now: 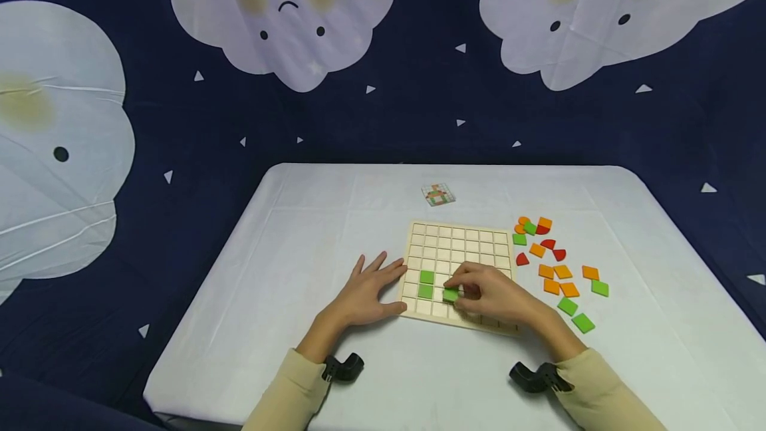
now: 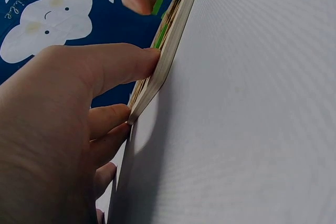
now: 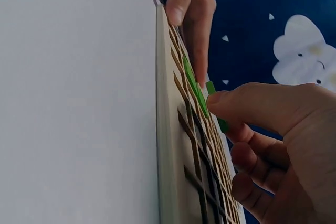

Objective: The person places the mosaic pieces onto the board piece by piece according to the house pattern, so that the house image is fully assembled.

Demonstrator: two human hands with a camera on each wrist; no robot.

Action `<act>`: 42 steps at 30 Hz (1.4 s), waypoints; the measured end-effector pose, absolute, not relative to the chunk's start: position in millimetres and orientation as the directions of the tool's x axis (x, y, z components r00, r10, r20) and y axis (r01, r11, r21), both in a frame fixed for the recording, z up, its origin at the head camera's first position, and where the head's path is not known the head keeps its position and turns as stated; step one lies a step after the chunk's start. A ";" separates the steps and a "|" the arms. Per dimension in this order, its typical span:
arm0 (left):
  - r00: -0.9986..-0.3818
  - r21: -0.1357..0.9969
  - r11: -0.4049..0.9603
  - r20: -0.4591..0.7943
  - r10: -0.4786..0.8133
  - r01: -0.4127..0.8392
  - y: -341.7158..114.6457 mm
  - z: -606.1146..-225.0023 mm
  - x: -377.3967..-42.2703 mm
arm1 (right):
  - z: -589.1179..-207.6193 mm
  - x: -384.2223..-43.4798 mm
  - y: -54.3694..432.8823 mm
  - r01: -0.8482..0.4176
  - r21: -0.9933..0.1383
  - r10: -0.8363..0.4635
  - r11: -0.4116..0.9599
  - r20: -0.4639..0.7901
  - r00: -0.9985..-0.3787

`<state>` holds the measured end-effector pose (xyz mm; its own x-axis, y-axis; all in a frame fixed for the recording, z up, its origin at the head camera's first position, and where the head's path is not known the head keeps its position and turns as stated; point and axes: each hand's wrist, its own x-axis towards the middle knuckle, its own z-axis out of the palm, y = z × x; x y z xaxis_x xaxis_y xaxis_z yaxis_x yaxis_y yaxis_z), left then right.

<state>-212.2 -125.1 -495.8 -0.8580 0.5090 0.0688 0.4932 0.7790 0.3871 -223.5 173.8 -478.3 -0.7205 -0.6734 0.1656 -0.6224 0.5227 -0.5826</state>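
Note:
A pale wooden grid board [image 1: 458, 233] lies on the table, two green square tiles [image 1: 426, 277] set in neighbouring cells near its left side. Between thumb and fingers, my right hand [image 1: 487, 291] pinches another green tile [image 1: 451, 295] just above the board, right of those two. That tile [image 3: 210, 86] stands tilted off the grid in the right wrist view. My left hand [image 1: 366, 293] has its fingers spread and touches the board's left edge; the left wrist view shows its thumb [image 2: 142, 62] resting on the rim.
Right of the board lie loose orange tiles [image 1: 562, 272], red quarter-round pieces [image 1: 559, 255] and green tiles [image 1: 583, 322]. Behind the board is a small pattern card [image 1: 439, 195]. A white cloth covers the table [image 1: 311, 218]; a dark cloud-print curtain [image 1: 419, 125] hangs beyond it.

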 end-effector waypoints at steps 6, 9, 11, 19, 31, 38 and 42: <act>-0.854 0.385 0.776 0.068 0.515 0.499 -125.6 -495.9 -212.5 | -479.6 -223.3 156.9 -0.651 -0.565 -0.702 0.507 0.167 -0.692; -0.854 0.385 0.776 0.068 0.516 0.500 -125.7 -495.9 -212.6 | -480.5 -221.4 148.9 -0.661 -0.555 -0.712 0.505 0.165 -0.682; -0.853 0.388 0.774 0.067 0.518 0.500 -125.9 -495.9 -212.6 | -481.0 -220.3 144.1 -0.671 -0.550 -0.721 0.498 0.168 -0.673; -0.850 0.381 0.774 0.064 0.523 0.505 -126.1 -496.4 -212.5 | -482.4 -218.0 131.9 -0.682 -0.556 -0.743 0.475 0.162 -0.649; -0.846 0.372 0.774 0.063 0.530 0.512 -126.5 -495.5 -214.0 | -481.1 -217.0 127.5 -0.689 -0.553 -0.759 0.468 0.147 -0.634; -0.847 0.370 0.777 0.058 0.528 0.509 -126.5 -495.5 -213.7 | -477.0 -215.5 127.2 -0.681 -0.560 -0.768 0.473 0.117 -0.630; -0.846 0.371 0.776 0.057 0.530 0.511 -126.7 -495.5 -213.5 | -476.8 -215.2 126.7 -0.690 -0.545 -0.770 0.476 0.120 -0.626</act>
<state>-213.5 -126.7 -495.5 -0.8462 0.5298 0.0570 0.5106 0.7757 0.3709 -215.2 126.7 -476.8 -0.6263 -0.7703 0.1199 -0.6901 0.4763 -0.5449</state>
